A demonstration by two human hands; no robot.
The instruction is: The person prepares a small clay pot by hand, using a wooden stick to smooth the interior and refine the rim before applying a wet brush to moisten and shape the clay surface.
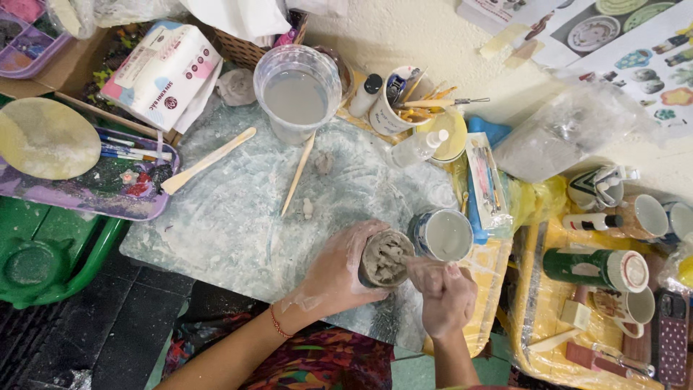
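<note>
My left hand, smeared with clay, wraps around a small round cup full of grey clay near the front edge of the clay-stained work board. My right hand is closed around a thin stick-like tool whose tip reaches into the clay in the cup; the tool is mostly hidden by my fingers. A white mug with a blue pattern stands right beside the cup.
A clear plastic tub of cloudy water stands at the back. Two wooden sticks lie on the board. A cup of tools, a purple paint tray and several mugs on a yellow tray crowd the sides.
</note>
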